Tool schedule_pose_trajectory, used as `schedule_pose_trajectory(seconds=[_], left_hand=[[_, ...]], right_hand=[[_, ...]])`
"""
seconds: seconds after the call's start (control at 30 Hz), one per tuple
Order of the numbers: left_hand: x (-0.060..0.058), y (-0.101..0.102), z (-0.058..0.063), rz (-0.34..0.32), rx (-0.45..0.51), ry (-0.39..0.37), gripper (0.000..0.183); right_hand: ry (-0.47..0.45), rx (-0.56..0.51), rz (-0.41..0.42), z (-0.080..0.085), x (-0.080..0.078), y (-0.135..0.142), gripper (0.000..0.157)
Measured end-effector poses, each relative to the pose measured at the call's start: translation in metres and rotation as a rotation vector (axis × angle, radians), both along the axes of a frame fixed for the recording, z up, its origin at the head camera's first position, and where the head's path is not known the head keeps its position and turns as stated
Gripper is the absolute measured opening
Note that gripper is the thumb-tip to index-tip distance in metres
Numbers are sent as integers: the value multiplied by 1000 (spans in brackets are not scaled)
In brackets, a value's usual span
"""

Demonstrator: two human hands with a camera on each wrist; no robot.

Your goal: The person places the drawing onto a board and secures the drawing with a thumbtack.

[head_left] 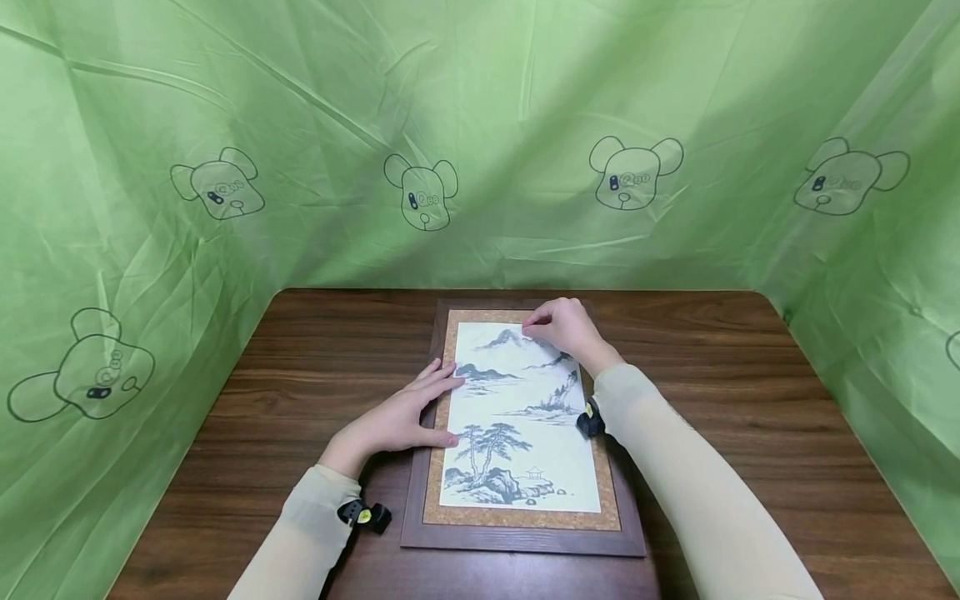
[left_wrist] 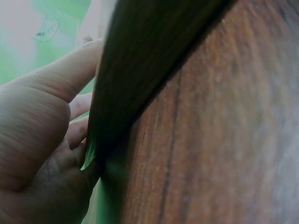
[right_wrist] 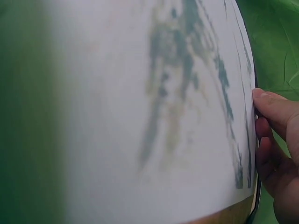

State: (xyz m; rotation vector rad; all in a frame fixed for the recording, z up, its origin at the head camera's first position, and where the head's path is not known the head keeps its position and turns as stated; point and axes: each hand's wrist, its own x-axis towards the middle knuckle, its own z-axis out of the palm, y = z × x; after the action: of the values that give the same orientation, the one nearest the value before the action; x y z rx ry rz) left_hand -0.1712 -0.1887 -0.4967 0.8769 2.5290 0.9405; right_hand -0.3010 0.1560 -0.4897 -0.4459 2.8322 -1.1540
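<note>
A white sheet (head_left: 517,400) printed with an ink landscape of mountains and pine trees lies upright over a cork board (head_left: 525,518) with a dark wooden frame (head_left: 525,542). My left hand (head_left: 401,412) spreads over the frame's left side, its thumb and fingertips on the sheet's left edge. In the left wrist view, its thumb (left_wrist: 70,70) reaches over the frame's dark side. At the sheet's top edge, right of the middle, my right hand (head_left: 566,327) pinches with thumb and curled fingers (right_wrist: 266,149). Anything small between those fingertips is hidden.
The framed board lies on a brown wood-grain table (head_left: 300,383), near its far edge. A green curtain (head_left: 517,208) printed with bear heads closes in the back and both sides. Each wrist carries a small black camera (head_left: 372,515).
</note>
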Motion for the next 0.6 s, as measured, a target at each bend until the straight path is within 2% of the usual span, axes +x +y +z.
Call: schedule_pose_trajectory(seconds=[0.4,0.6], left_hand=[[-1,-1,-2,1,4,-11,96],[-2,-2,-3,5,2,-9,96]], right_hand=[[-5,4,-3,0,-1,1,4],[-7,28,29,2,-4,1,6]])
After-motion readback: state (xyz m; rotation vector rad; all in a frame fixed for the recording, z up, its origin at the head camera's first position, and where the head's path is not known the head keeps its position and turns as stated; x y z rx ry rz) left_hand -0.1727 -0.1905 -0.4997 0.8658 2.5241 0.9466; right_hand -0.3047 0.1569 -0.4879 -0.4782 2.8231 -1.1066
